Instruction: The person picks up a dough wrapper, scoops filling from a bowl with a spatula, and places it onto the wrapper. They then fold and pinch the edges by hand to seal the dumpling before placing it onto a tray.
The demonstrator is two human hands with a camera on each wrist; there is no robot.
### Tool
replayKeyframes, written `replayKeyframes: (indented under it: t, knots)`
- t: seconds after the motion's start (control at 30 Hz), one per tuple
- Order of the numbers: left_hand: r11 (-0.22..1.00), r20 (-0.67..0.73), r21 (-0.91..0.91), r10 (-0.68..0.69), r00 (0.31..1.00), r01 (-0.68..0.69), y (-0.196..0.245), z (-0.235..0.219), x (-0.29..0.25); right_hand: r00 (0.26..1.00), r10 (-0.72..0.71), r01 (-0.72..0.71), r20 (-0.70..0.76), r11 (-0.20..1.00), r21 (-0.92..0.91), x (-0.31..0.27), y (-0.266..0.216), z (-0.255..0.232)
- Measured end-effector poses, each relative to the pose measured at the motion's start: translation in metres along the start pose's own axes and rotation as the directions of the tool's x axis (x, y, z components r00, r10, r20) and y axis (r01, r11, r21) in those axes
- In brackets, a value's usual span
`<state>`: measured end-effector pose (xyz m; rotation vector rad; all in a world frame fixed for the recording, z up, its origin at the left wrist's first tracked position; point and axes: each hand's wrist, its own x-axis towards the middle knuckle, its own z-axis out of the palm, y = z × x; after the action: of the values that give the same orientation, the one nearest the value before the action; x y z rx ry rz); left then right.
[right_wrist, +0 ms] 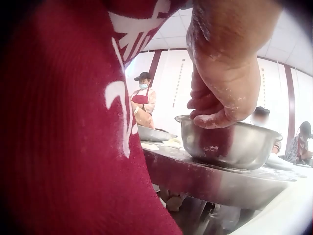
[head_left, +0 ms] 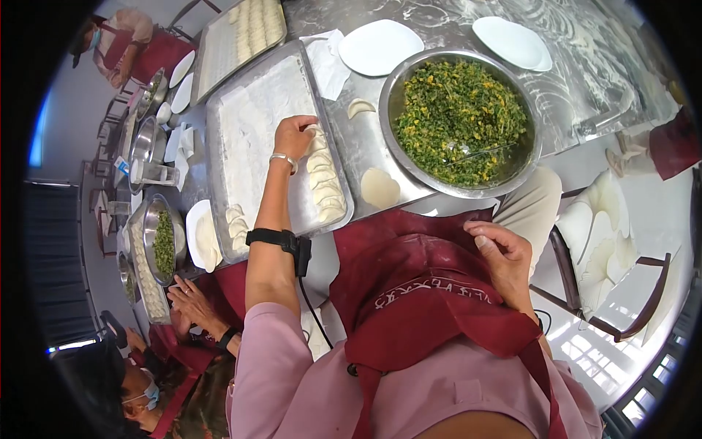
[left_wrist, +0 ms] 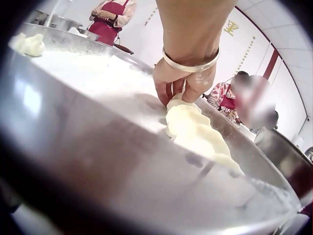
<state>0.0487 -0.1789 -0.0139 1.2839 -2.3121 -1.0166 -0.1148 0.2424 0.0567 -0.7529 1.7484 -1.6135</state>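
Note:
My left hand (head_left: 294, 137) reaches into a floured metal tray (head_left: 245, 124) and pinches a dumpling (left_wrist: 180, 104) at the far end of a row. The other dumplings of that row (head_left: 325, 183) overlap along the tray's right side. Over the apron at my lap, my right hand (head_left: 504, 256) hangs with loosely bent fingers and nothing in them. Flour marks its skin in the right wrist view. Beside the tray lie round dough wrappers (head_left: 380, 188) and a single dumpling (head_left: 360, 108). A steel bowl (head_left: 534, 150) holds chopped green and yellow filling (head_left: 461, 110) with a thin utensil in it.
White plates (head_left: 380, 47) stand behind the bowl, and a white cloth (head_left: 325, 62) lies by the tray. A few dumplings (head_left: 236, 223) sit in the tray's near left corner. Another tray of dumplings (head_left: 256, 33) is farther back. A person's hands (head_left: 194, 304) are at the left.

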Motion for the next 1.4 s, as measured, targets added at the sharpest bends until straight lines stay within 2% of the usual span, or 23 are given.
replayKeyframes:
  t: [0.1, 0.23, 0.43, 0.7, 0.8, 1.0, 1.2, 1.3, 1.4]
  knots:
    - [0.990, -0.115, -0.035, 0.132, 0.985, -0.137, -0.011, 0.003, 0.000, 1.000, 0.009, -0.009, 0.002, 1.000, -0.002, 0.000, 0.001, 0.000]
    - [0.984, -0.338, 0.096, 0.176, 0.924, -0.153, -0.003, -0.006, -0.019, 1.000, 0.002, -0.002, 0.002, 1.000, 0.007, 0.000, 0.005, -0.002]
    - [0.973, -0.258, 0.187, 0.179, 0.949, -0.133, 0.003, -0.002, -0.045, 0.999, 0.015, -0.015, 0.035, 1.000, -0.009, 0.002, 0.006, 0.001]
    - [0.948, -0.211, 0.305, 0.158, 0.965, -0.089, 0.011, 0.004, -0.051, 0.999, 0.019, -0.019, 0.031, 1.000, 0.006, 0.000, 0.009, 0.002]
    - [0.953, -0.237, 0.254, 0.224, 0.945, -0.163, 0.009, 0.006, -0.054, 0.999, 0.022, -0.022, 0.032, 1.000, -0.006, 0.000, 0.010, 0.003]
    - [0.925, -0.214, 0.317, 0.284, 0.935, -0.209, -0.001, 0.009, -0.051, 0.999, 0.025, -0.024, 0.040, 1.000, -0.017, 0.000, 0.009, 0.004]
    - [0.950, -0.167, 0.260, 0.219, 0.961, -0.172, 0.007, 0.003, -0.053, 0.998, 0.043, -0.043, 0.037, 0.999, -0.013, 0.000, 0.008, 0.004]
    - [0.973, -0.224, 0.213, 0.139, 0.965, -0.090, 0.013, -0.009, -0.048, 0.998, 0.050, -0.049, 0.036, 0.999, -0.012, 0.000, 0.008, 0.003]
    - [0.960, -0.307, 0.209, 0.244, 0.920, -0.185, 0.008, -0.014, -0.036, 0.997, 0.055, -0.054, 0.045, 0.998, -0.024, 0.000, 0.009, 0.003]
